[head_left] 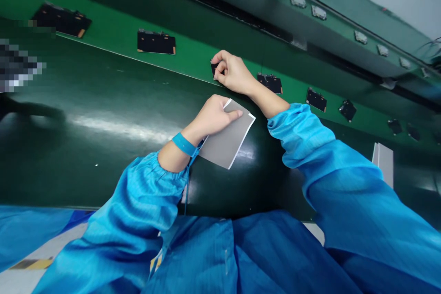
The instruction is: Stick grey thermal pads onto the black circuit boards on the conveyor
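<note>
Just under the narrowly curled fingers of the right hand, the nearer one, a black circuit board is partly covered; its long axis is hidden, and whether it is gripped cannot be told. A grey sheet is pinched by the left hand.

1 head-worn camera faces forward and down, close above the bright-blue cloth sleeves and the glossy dark-green surface. Its view is tilted: the long, flat, bright-green strip slants down rightward.
</note>
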### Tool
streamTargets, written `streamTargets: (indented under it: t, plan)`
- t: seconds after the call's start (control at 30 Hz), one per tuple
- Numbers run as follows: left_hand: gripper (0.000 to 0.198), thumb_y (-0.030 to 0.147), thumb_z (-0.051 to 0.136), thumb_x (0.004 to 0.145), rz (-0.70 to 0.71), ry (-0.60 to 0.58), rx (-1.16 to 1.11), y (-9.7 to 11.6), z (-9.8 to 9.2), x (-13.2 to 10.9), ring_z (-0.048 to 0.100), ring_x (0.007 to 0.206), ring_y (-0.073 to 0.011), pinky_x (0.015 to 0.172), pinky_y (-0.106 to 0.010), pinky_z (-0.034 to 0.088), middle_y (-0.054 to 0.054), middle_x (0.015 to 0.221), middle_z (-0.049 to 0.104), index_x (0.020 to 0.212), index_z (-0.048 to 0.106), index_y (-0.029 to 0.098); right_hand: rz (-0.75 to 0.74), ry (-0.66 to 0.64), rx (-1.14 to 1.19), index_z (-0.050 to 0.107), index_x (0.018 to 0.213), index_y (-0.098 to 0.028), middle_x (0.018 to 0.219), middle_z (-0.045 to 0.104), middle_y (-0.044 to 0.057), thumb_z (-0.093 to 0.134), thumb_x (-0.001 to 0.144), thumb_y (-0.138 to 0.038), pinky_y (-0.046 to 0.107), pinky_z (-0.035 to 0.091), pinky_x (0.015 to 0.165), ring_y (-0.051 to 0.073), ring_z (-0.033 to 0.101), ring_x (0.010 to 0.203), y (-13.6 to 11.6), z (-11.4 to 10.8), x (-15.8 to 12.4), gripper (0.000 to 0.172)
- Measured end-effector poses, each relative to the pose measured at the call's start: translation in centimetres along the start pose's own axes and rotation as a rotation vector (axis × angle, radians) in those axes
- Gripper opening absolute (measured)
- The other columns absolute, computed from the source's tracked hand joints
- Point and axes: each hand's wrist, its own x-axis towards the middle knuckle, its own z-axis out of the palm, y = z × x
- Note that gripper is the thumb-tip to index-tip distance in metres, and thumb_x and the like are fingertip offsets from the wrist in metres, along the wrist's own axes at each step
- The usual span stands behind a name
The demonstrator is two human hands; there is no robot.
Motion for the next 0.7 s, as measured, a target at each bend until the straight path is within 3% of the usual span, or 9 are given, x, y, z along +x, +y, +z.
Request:
streamTargets:
  t: [0.33, 0.43, 0.53, 0.6, 0.7]
  plan:
    - [0.027, 0.038, 0.076, 0.081, -0.013, -0.001, -0.015, 0.1, -0.1, -0.2, 0.057, 0.065, -0.0172, 0.060, -0.029, 0.039, -0.003, 0.070, 0.066, 0.069, 0.066, 0.016, 0.010, -0.032, -0.327, 0.053, 0.133, -0.018, 0.105, 0.076, 0.009, 0.058, 0.092, -0.013, 0.045, 0.055, 0.099, 0.029, 0.070, 0.102, -0.9, -0.6, -1.7, 0.042]
    - [0.026, 0.039, 0.075, 0.081, -0.015, -0.017, -0.029, 0.2, -0.1, -0.2, 0.061, 0.068, -0.0188, 0.061, -0.029, 0.042, -0.004, 0.073, 0.070, 0.073, 0.068, 0.016, 0.044, -0.013, -0.456, 0.050, 0.136, -0.019, 0.125, 0.071, 0.013, 0.061, 0.092, -0.014, 0.051, 0.056, 0.098, 0.034, 0.069, 0.109, -0.7, -0.9, -2.2, 0.046]
    - [0.025, 0.038, 0.074, 0.081, -0.020, -0.027, -0.035, 0.2, 0.0, -0.2, 0.061, 0.069, -0.0191, 0.060, -0.028, 0.042, -0.004, 0.073, 0.070, 0.072, 0.068, 0.016, 0.072, 0.046, -0.469, 0.051, 0.134, -0.020, 0.144, 0.058, 0.018, 0.080, 0.087, -0.030, 0.053, 0.057, 0.100, 0.037, 0.067, 0.117, 0.3, -2.5, -2.0, 0.056]
    - [0.025, 0.038, 0.073, 0.081, -0.024, -0.027, -0.027, 0.2, 0.0, -0.2, 0.059, 0.067, -0.0183, 0.059, -0.028, 0.041, -0.003, 0.070, 0.068, 0.069, 0.066, 0.017, 0.093, 0.055, -0.404, 0.055, 0.128, -0.020, 0.138, 0.058, 0.016, 0.090, 0.080, -0.036, 0.051, 0.056, 0.099, 0.036, 0.066, 0.116, 0.7, -3.9, -1.0, 0.062]
    - [0.026, 0.036, 0.074, 0.081, -0.014, -0.023, -0.006, 0.2, 0.0, -0.3, 0.058, 0.066, -0.0176, 0.058, -0.028, 0.040, -0.003, 0.068, 0.066, 0.066, 0.063, 0.018, 0.069, 0.014, -0.189, 0.062, 0.108, -0.021, 0.109, 0.065, 0.008, 0.094, 0.076, -0.034, 0.043, 0.056, 0.092, 0.028, 0.065, 0.101, -0.7, -4.4, 2.1, 0.047]
